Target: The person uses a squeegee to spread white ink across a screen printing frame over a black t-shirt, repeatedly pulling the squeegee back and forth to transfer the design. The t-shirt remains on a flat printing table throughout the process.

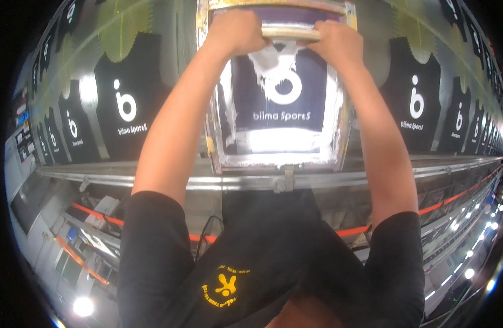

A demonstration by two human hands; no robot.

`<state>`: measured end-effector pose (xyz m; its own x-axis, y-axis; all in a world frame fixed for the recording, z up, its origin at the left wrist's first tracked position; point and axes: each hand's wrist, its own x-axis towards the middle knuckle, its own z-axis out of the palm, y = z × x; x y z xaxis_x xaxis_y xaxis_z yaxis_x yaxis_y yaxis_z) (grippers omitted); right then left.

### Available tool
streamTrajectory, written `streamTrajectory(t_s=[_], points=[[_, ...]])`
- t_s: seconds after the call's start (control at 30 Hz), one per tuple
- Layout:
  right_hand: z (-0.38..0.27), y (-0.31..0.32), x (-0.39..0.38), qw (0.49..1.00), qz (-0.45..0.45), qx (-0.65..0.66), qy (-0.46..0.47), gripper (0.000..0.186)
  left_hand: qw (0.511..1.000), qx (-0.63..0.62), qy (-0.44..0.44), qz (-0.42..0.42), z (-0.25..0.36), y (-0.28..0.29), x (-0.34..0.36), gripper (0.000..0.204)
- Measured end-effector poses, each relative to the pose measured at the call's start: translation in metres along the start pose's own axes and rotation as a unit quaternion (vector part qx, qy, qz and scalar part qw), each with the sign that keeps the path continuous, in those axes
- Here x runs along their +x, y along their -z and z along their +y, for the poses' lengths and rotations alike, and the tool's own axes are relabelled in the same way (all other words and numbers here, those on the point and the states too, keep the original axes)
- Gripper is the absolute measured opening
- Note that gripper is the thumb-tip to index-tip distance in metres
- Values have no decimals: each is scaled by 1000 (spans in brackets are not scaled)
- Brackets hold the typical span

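Both my arms reach toward the far end of a screen printing frame (211, 147). My left hand (236, 34) and my right hand (340, 45) are closed round the two ends of a squeegee (290, 35) with a pale handle. The squeegee lies crosswise over the dark mesh, near the frame's far edge. White ink (270, 61) streaks the mesh just in front of it, and a thick band of white ink (278, 140) lies at the near end. A round white design (284, 87) shows between them. The squeegee's blade is mostly hidden.
Black garment pieces with white designs lie in a row on the long table, one at left (132, 90) and one at right (415, 93). Yellowish patches show above them. A metal rail (207, 183) with a clamp (283, 181) runs along the near edge.
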<state>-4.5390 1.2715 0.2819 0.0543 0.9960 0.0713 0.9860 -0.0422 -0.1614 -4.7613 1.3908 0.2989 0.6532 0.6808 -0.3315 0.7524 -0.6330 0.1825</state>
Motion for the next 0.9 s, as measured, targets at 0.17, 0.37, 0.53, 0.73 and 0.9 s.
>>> streamTrajectory(t_s=[0.17, 0.37, 0.53, 0.73, 0.9], points=[[-16, -4, -60, 1000, -3, -1, 6, 46, 999, -3, 29, -33, 28, -18, -59, 39], [-51, -13, -206, 995, 34, 69, 60, 34, 997, -58, 46, -39, 81, -72, -194, 31], [-77, -4, -276, 995, 25, 79, 58, 42, 998, -61, 11, 21, 93, -113, -260, 36], [-20, 29, -271, 941, 113, 309, -84, 55, 975, -109, -98, 164, 111, -116, -278, 52], [44, 9, -259, 863, 166, 372, -300, 48, 982, -95, -98, 128, 111, -133, -277, 50]])
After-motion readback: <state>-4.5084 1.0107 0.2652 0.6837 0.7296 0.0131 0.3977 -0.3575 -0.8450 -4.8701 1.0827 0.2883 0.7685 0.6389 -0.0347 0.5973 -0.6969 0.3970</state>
